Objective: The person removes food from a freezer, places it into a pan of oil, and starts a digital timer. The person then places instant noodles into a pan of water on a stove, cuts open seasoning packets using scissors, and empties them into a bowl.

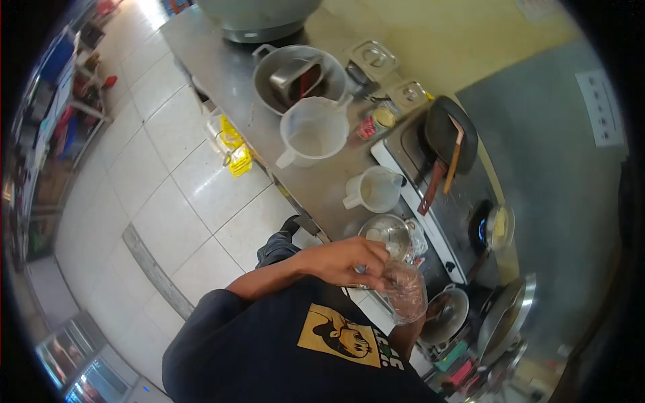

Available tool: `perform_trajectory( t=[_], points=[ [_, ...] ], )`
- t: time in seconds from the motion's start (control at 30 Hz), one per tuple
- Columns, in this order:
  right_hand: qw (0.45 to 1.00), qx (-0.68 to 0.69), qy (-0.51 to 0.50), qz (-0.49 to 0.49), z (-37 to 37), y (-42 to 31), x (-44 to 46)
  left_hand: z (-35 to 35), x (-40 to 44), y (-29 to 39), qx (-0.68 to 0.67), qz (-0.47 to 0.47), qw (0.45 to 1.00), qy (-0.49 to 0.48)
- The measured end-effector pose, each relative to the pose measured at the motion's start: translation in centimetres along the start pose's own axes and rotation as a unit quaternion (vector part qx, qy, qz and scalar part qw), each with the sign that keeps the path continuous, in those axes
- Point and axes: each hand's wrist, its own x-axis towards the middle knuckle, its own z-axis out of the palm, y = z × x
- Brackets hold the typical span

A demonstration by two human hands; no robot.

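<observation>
I have the clear plastic bag in front of the black shirt, held up off the counter. The left hand is the one I can read: its fingers are curled and look clamped on the bag's upper left edge. From those fingers the plastic lies to the right and slightly down, its long axis running toward the right forearm. The left is plainly touching; the right hand is behind or inside the crinkled plastic, so I cannot tell whether its fingers are apart or together. Just beyond the left knuckles sits a steel bowl, then a small jug and a large jug along the metal counter. To the right I see a stove carrying a frying pan, and a small pan beside a blue flame. Pale tiles cover the floor to the left.
</observation>
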Motion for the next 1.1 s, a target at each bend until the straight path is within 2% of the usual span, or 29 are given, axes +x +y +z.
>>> perform_trajectory(
  t=[0.03, 0.07, 0.1, 0.13, 0.17, 0.23, 0.27, 0.3, 0.33, 0.37, 0.4, 0.43, 0.5, 0.53, 0.6, 0.67, 0.73, 0.77, 0.83, 0.87, 0.9, 1.0, 1.1],
  points=[
    [0.999, 0.002, -0.036, 0.032, -0.3, -0.7, -0.5, -0.1, -0.4, -1.0, -0.028, -0.068, 0.996, 0.046],
    [0.999, 0.004, -0.015, 0.041, -0.5, -1.5, -0.8, 0.1, -0.9, -2.3, -0.056, -0.139, 0.985, 0.087],
    [0.997, 0.038, 0.026, 0.062, -0.5, -2.4, -0.6, 1.2, -2.1, -4.7, -0.186, -0.189, 0.951, 0.157],
    [0.991, 0.074, 0.069, 0.083, -0.2, -2.8, -0.4, 2.0, -3.9, -7.7, -0.389, -0.268, 0.867, 0.158],
    [0.969, 0.053, 0.121, 0.211, 0.5, -2.5, -0.4, 2.0, -3.1, -5.7, -0.5, -0.266, 0.809, 0.158],
    [0.941, 0.185, 0.204, 0.197, 2.6, 0.7, -0.4, 3.0, -2.4, -4.5, -0.586, -0.246, 0.764, 0.11],
    [0.944, 0.167, 0.216, 0.186, 2.9, -0.1, -0.3, 3.8, -3.1, -5.5, -0.6, -0.272, 0.748, 0.08],
    [0.946, 0.148, 0.228, 0.178, 3.2, -0.7, -0.2, 4.3, -4.1, -6.6, -0.515, -0.321, 0.789, 0.091],
    [0.945, 0.205, 0.222, 0.123, 4.3, 1.3, -0.9, 4.6, -4.6, -7.3, -0.423, -0.361, 0.826, 0.092],
    [0.953, 0.155, 0.214, 0.149, 4.1, 1.1, -1.3, 4.9, -4.5, -7.5, -0.435, -0.381, 0.814, 0.054],
    [0.961, 0.103, 0.197, 0.164, 3.7, 0.6, -2.5, 5.5, -4.0, -7.2, -0.45, -0.4, 0.793, 0.098],
    [0.952, 0.108, 0.222, 0.179, 4.4, 1.1, -2.9, 5.3, -3.5, -7.4, -0.463, -0.42, 0.767, 0.148],
    [0.903, 0.287, 0.272, 0.167, 6.4, 3.1, -4.1, 5.1, -3.3, -7.3, -0.438, -0.442, 0.771, 0.13],
    [0.897, 0.292, 0.287, 0.17, 6.9, 4.4, -5.0, 5.0, -3.2, -7.2, -0.412, -0.451, 0.78, 0.136],
    [0.871, 0.082, 0.413, 0.255, 7.2, 8.2, -7.3, 4.6, -2.4, -7.2, -0.409, -0.465, 0.775, 0.127],
    [0.817, 0.027, 0.491, 0.301, 7.2, 13.6, -10.0, 3.9, -2.0, -7.1, -0.337, -0.475, 0.797, 0.158],
    [0.737, -0.191, 0.491, 0.423, 8.1, 20.2, -12.2, 3.2, -1.8, -7.0, -0.336, -0.469, 0.801, 0.161],
    [0.738, -0.191, 0.493, 0.42, 9.2, 23.6, -13.2, 3.0, -1.7, -6.8, -0.32, -0.456, 0.816, 0.155],
    [0.724, -0.309, 0.466, 0.404, 10.2, 29.2, -13.9, 2.6, -1.4, -6.1, -0.303, -0.444, 0.829, 0.153],
    [0.732, -0.311, 0.467, 0.387, 9.7, 29.9, -13.3, 2.5, -1.4, -6.0, -0.296, -0.433, 0.835, 0.166],
    [0.709, -0.304, 0.436, 0.464, 9.6, 30.1, -12.5, 2.4, -1.5, -6.0, -0.29, -0.435, 0.839, 0.152],
    [0.683, -0.29, 0.355, 0.568, 8.8, 31.3, -11.6, 1.7, -1.3, -4.8, -0.287, -0.429, 0.843, 0.15],
    [0.677, -0.3, 0.366, 0.564, 9.0, 31.1, -11.4, 1.1, -3.1, -5.6, -0.508, -0.402, 0.741, 0.178]
  ],
)
